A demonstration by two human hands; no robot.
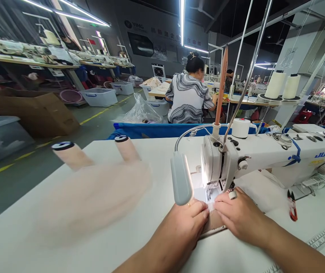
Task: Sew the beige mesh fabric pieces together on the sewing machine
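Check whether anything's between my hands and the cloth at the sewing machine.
Nothing visible is: the left hand and right hand both appear to touch the cloth. The lamp hangs to its left, not over it.

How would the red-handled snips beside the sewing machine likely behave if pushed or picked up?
The snips would probably slide rather than roll, since they appear to lie flat on the table. They should lift stiffly, judging by the rigid-looking dark blades. Those seem slightly parted, so their points might snag nearby fabric.
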